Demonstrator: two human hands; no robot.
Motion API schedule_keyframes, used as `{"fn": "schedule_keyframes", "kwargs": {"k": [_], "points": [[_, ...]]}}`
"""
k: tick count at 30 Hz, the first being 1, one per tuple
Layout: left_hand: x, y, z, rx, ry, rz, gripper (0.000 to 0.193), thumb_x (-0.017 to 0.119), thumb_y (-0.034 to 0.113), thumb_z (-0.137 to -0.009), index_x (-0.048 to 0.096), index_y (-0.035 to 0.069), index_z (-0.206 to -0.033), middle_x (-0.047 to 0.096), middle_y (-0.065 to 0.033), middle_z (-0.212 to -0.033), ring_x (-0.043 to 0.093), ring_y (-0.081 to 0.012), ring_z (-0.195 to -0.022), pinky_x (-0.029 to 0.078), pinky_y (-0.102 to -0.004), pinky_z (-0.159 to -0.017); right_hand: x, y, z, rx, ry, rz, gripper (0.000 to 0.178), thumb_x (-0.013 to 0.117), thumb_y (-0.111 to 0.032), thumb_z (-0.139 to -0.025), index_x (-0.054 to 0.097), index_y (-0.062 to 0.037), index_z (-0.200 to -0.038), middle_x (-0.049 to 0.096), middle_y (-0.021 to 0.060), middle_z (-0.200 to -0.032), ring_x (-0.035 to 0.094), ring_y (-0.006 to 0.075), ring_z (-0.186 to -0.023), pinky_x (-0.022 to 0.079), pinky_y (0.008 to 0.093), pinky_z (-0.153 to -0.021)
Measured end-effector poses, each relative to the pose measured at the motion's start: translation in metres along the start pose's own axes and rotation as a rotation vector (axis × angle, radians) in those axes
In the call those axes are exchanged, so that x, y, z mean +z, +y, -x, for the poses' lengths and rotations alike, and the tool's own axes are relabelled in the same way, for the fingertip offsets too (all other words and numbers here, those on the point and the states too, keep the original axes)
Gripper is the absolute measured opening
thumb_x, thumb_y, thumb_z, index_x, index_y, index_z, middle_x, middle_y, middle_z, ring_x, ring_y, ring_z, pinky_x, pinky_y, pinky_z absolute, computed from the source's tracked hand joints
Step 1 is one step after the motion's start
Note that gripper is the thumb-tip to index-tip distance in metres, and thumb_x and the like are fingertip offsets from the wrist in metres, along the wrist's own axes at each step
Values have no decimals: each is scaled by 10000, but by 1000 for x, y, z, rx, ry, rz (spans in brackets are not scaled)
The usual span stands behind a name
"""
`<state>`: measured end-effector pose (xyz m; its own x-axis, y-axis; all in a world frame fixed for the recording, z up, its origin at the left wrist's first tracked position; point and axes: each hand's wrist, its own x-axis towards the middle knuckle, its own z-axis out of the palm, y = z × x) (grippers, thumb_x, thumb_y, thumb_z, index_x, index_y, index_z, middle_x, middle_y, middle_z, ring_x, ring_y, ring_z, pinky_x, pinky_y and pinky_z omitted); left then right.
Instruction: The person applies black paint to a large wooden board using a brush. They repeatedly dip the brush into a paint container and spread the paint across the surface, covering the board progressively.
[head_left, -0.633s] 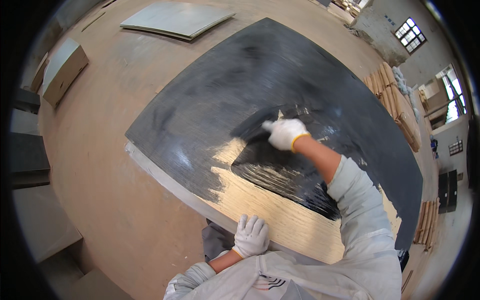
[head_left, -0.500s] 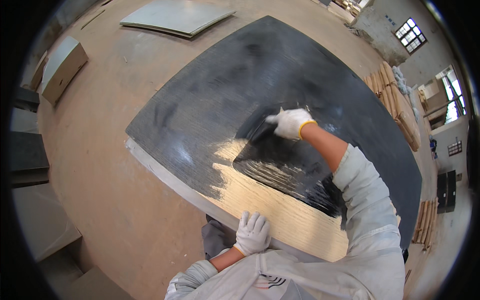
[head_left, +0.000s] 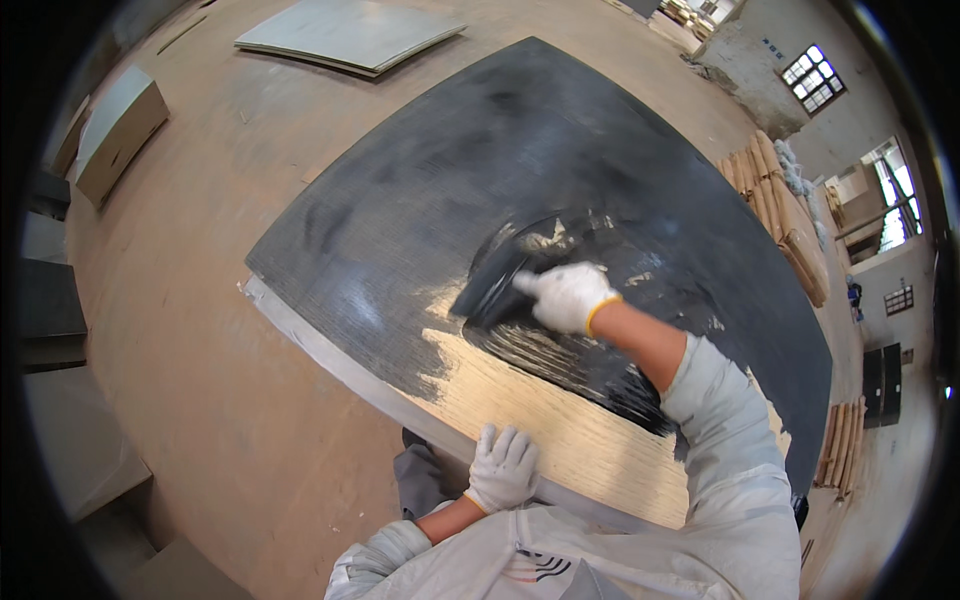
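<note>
Smeared panel (head_left: 420,190): right hand (head_left: 570,298) holds spreader (head_left: 488,285), long axis slanting up-right.

The white-gloved right hand (head_left: 568,297) closes on a blurred dark flat tool (head_left: 484,288), whose blade extends just left of the grip across a large panel (head_left: 345,255). Glossy black coating (head_left: 638,402) streaks the surface around and below the grip; nearer the person, a strip of pale wood grain (head_left: 540,402) shows. Below the grip and slightly left, the gloved left hand (head_left: 502,470) rests on the panel's near edge, fingers extended. Far beyond the grip, leftward, lie pale boards (head_left: 350,35).
</note>
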<state>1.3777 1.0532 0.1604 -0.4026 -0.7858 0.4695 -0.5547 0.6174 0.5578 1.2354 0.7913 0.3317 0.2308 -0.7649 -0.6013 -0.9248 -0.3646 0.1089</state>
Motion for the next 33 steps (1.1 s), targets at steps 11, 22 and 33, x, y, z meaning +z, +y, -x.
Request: {"fn": "schedule_keyframes", "kwargs": {"k": [11,22,33], "points": [[0,-2,3,23,-10,-13,351,733,165,-684,658,79,-1016,613,-127,-1136,586,-354,-1128,435,-596,-975,8,14,-9,107,91,-87,594,588,-183,-927,613,-211,-1520,773,161,-1284,753,350,-1176,604,473,-975],[5,5,-3,167,-72,-76,294,700,133,-761,661,81,-1048,627,-133,-1165,581,-378,-1179,416,-636,-1048,222,184,200,1003,130,-716,733,561,-225,-924,469,-225,-1651,606,158,-1567,590,351,-1437,486,468,-1185],[20,20,15,214,18,-170,199,620,160,-848,651,89,-1032,635,-150,-1173,603,-401,-1179,405,-660,-1135,357,148,371,917,16,-642,611,559,-243,-982,533,-205,-1591,678,179,-1463,685,369,-1299,553,510,-1072]]}}
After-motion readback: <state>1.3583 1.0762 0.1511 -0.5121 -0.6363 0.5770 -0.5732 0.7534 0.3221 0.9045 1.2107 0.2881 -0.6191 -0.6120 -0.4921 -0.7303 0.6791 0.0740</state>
